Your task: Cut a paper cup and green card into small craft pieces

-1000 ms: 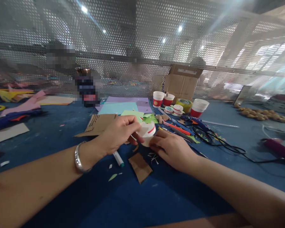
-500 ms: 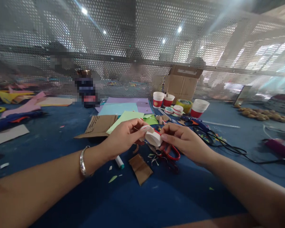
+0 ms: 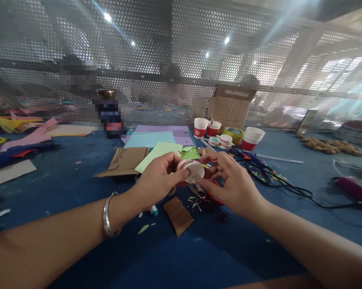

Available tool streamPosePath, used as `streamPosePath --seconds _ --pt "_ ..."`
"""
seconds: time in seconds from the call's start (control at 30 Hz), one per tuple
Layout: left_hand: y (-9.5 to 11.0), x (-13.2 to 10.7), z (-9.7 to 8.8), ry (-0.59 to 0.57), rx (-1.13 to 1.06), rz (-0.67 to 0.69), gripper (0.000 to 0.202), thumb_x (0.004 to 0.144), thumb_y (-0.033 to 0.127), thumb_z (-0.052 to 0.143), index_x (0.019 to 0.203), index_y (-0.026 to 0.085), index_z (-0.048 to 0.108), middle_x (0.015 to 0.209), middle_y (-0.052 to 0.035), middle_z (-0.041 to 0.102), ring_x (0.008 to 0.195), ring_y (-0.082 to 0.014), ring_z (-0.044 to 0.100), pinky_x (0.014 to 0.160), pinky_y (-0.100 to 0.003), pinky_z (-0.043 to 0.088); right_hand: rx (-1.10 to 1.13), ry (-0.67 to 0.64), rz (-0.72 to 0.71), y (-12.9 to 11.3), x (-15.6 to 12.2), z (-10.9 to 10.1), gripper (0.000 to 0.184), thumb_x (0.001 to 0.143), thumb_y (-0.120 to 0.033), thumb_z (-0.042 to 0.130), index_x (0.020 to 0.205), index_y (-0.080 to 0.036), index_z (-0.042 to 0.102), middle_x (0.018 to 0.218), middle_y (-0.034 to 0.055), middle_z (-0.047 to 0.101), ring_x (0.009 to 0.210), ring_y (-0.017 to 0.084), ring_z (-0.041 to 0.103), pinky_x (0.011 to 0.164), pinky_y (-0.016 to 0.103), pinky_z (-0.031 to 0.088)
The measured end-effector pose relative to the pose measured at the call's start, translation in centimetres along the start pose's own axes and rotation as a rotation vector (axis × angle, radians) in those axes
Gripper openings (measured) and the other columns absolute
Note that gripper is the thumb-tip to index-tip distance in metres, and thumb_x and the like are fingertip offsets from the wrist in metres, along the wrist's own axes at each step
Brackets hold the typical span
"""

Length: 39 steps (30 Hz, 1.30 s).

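Observation:
In the middle of the view, a white round paper cup piece with red on its side [image 3: 195, 171] is held above the table, its flat round face towards me. My left hand [image 3: 161, 172] is closed on its left side, thumb on the face. My right hand [image 3: 229, 178] is at its right edge, thumb and fingertips curled round the rim. Below the hands lie red-handled scissors [image 3: 215, 198], partly hidden by my right hand. A brown cardboard scrap [image 3: 178, 216] and a marker with a teal end [image 3: 153, 210] lie nearer to me.
Coloured paper sheets [image 3: 150, 138] and folded cardboard [image 3: 126, 160] lie behind my left hand. Paper cups [image 3: 253, 138], a tape roll [image 3: 233, 135] and a blue glue gun [image 3: 253, 157] with a black cord are at the right. A perforated metal screen [image 3: 156, 52] stands behind the table.
The paper cup piece has turned so that its flat face shows more fully. My right hand has shifted its fingers round the edge, and my left thumb now lies on the face.

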<state>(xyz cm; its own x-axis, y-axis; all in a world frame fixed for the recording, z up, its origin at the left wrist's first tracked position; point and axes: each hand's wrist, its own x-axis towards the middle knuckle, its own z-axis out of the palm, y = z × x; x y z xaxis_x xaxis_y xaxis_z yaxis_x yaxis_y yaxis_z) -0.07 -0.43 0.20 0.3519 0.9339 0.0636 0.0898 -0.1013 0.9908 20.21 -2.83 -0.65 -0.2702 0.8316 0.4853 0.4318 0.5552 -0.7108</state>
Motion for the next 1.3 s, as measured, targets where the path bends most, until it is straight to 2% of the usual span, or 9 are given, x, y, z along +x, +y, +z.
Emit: streamPosePath --seconds 0.17,0.27,0.37,0.53,0.73,0.8,0.97,1.17,1.3 --pt "-0.2 -0.6 0.5 -0.009 -0.034 0.048 0.034 0.076 0.040 0.079 0.082 0.019 0.054 0.083 -0.0009 0.066 0.080 -0.0162 0.063 0.070 -0.028 0.052 -0.324 0.052 -0.144 -0.2 -0.3 0.8 0.045 0.076 -0.010 0.070 0.118 -0.022 0.059 0.114 0.0069 0.061 0.098 0.022 0.065 0.081 0.037 0.059" --pt "-0.1 -1.0 0.6 0.005 0.008 0.069 0.033 0.077 0.040 0.079 0.081 0.018 0.055 0.078 0.0013 0.063 0.073 -0.0132 0.059 0.067 -0.025 0.047 -0.396 0.103 -0.237 -0.3 -0.4 0.9 0.046 0.078 -0.012 0.071 0.121 -0.021 0.058 0.118 0.0086 0.061 0.119 0.026 0.058 0.098 0.041 0.054" --pt "0.1 -1.1 0.7 0.052 0.014 0.051 0.036 0.075 0.044 0.080 0.080 0.018 0.054 0.072 0.0027 0.060 0.064 -0.0110 0.052 0.057 -0.023 0.039 -0.441 0.139 -0.281 -0.4 -0.4 0.9 0.048 0.080 -0.018 0.073 0.125 -0.020 0.057 0.123 0.0107 0.060 0.124 0.026 0.055 0.104 0.042 0.051" --pt "0.3 -1.2 0.8 0.085 -0.017 0.066 0.041 0.071 0.043 0.084 0.075 0.019 0.051 0.069 0.0044 0.055 0.063 -0.0102 0.048 0.057 -0.022 0.036 -0.458 0.142 -0.307 -0.6 -0.5 0.9 0.049 0.083 -0.023 0.072 0.129 -0.018 0.056 0.127 0.0131 0.059 0.124 0.027 0.056 0.102 0.041 0.053" --pt "0.9 -1.1 0.7 -0.069 -0.164 0.082 0.041 0.079 0.038 0.079 0.068 0.018 0.044 0.071 0.0050 0.054 0.066 -0.0089 0.047 0.060 -0.022 0.037 -0.412 0.151 -0.372 -0.8 -0.5 0.3 0.047 0.084 -0.023 0.072 0.128 -0.016 0.057 0.124 0.0123 0.062 0.121 0.024 0.057 0.105 0.039 0.050" --pt "0.8 -0.9 0.5 -0.113 -0.170 0.093 0.033 0.079 0.037 0.079 0.073 0.017 0.053 0.076 0.0033 0.057 0.071 -0.0095 0.049 0.065 -0.023 0.039 -0.401 0.149 -0.383 -0.8 -0.5 0.0 0.048 0.084 -0.021 0.071 0.130 -0.016 0.056 0.126 0.0130 0.061 0.123 0.025 0.056 0.106 0.041 0.049" --pt "0.5 -0.6 0.2 -0.147 -0.162 0.120 0.035 0.079 0.032 0.080 0.069 0.017 0.051 0.082 0.0012 0.057 0.080 -0.0120 0.053 0.074 -0.026 0.043 -0.364 0.131 -0.373 -1.0 -0.7 -0.4 0.050 0.082 -0.020 0.071 0.130 -0.019 0.056 0.125 0.0118 0.062 0.121 0.025 0.057 0.103 0.042 0.051" --pt "1.0 -0.7 0.1 -0.269 -0.154 0.184 0.028 0.079 0.022 0.079 0.070 0.016 0.053 0.079 0.0034 0.055 0.069 -0.0081 0.049 0.069 -0.023 0.045 -0.349 0.042 -0.413 -1.4 -0.6 -0.7 0.053 0.086 -0.021 0.070 0.135 -0.023 0.051 0.126 0.0102 0.064 0.122 0.026 0.059 0.104 0.047 0.049" --pt "1.1 -0.6 0.0 -0.295 -0.108 0.236 0.024 0.076 0.020 0.080 0.074 0.016 0.057 0.086 0.0016 0.057 0.080 -0.0113 0.054 0.077 -0.025 0.046 -0.349 0.025 -0.423 -1.4 -0.8 -0.8 0.049 0.086 -0.021 0.069 0.132 -0.022 0.051 0.124 0.0105 0.066 0.120 0.025 0.061 0.102 0.046 0.051"
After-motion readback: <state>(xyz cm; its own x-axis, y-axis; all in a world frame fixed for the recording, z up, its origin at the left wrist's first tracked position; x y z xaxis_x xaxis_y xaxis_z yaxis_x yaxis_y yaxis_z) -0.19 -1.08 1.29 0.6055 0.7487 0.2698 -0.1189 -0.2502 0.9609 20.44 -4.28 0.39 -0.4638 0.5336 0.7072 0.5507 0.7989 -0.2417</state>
